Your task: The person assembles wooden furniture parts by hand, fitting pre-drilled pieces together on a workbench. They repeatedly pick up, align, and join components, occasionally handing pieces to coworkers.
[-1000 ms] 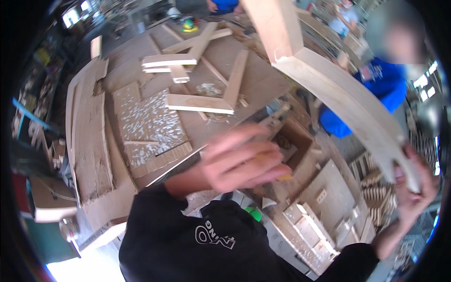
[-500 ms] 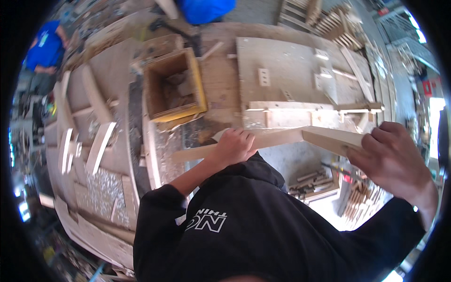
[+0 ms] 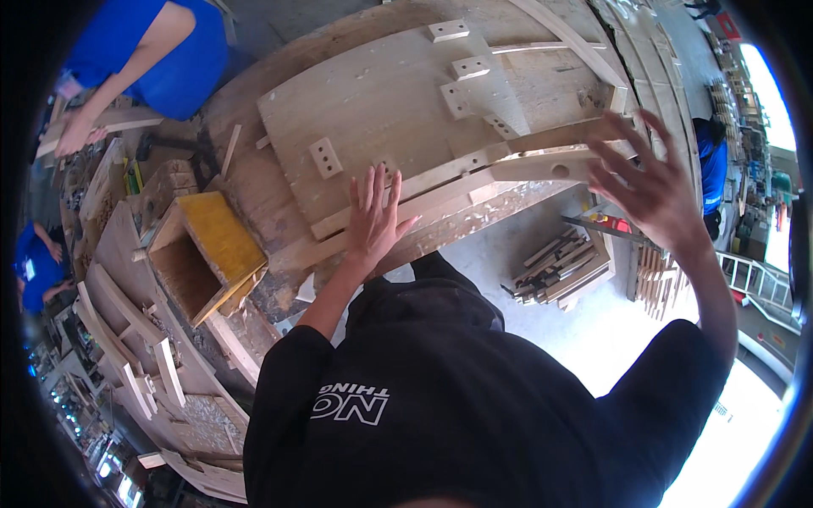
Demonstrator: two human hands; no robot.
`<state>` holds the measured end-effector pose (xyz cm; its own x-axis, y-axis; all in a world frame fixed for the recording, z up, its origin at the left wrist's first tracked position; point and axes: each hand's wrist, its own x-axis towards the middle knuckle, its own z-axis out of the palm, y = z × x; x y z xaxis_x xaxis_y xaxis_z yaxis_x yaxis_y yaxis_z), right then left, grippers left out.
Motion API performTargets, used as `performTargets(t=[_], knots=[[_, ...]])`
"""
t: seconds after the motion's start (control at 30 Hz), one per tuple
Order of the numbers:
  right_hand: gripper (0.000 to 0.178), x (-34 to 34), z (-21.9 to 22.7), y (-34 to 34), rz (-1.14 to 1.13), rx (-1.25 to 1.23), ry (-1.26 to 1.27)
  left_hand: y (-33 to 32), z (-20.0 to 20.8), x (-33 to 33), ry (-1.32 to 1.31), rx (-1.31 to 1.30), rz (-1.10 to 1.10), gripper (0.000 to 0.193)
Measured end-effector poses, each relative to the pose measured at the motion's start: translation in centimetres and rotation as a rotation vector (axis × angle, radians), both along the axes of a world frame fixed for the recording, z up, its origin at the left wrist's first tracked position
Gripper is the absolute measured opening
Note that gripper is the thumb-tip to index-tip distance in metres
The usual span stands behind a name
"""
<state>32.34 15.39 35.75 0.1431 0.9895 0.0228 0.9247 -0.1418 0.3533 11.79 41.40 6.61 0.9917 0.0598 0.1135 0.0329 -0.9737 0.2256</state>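
Observation:
A long bent wooden piece lies along the bench's near edge, beside a straight wooden rail. Its right part angles off from a joint and has a round hole near the end. My left hand is open, fingers stretched over the rail and the palm by the left part of the piece; firm contact cannot be made out. Over the piece's right end is my right hand, open with spread fingers and holding nothing. Small drilled wooden blocks sit on the flat board beyond.
A yellow-sided wooden box stands on the left of the bench. Curved wooden parts lie further left. At the upper left, a co-worker in blue holds a wooden piece. Stacked wood strips are below the bench at right.
The bent piece, held in both hands before, now lies on the bench along the rail, and both hands have let go. The view has turned and shifted right.

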Motion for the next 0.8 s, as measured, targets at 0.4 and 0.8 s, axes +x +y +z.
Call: performTargets(t=[0.4,0.8], knots=[[0.083,-0.5,-7.9,-7.4,-0.522,0.666,0.098,-4.6,0.5,5.3,0.116,0.116,0.024,0.097],[0.098,-0.9,-18.2,-1.4,-0.841,1.464,0.457,-4.6,-0.6,5.4,0.135,0.202,0.003,0.095]])
